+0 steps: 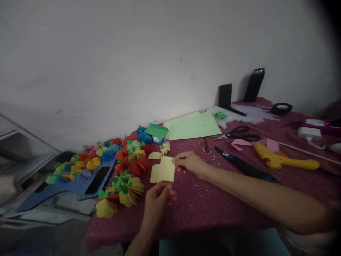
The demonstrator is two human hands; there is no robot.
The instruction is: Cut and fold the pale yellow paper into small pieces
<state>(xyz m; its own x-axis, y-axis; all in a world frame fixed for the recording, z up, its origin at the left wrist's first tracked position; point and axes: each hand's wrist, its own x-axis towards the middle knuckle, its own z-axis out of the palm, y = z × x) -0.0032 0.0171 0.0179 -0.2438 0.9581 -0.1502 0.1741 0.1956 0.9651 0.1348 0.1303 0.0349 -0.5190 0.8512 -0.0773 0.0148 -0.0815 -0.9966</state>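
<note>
My right hand (190, 163) pinches a pale yellow paper square (167, 169) at its right edge, thumb on top. Curled fingers of my left hand (157, 201) meet the lower edge of that square; the exact grip is partly hidden. More yellow paper pieces (155, 174) lie under and beside the square, on the left. Just behind it are a rounded yellow paper piece (154, 155) and a small crinkled yellow paper cluster (164, 148).
Folded paper pumpkins (138, 164) crowd the table's left side. Green paper sheets (194, 127) lie at the back. To the right are scissors (241, 133), a utility knife (243, 165), a yellow glue gun (285, 158), black tape (281, 108) and a dark bottle (254, 85).
</note>
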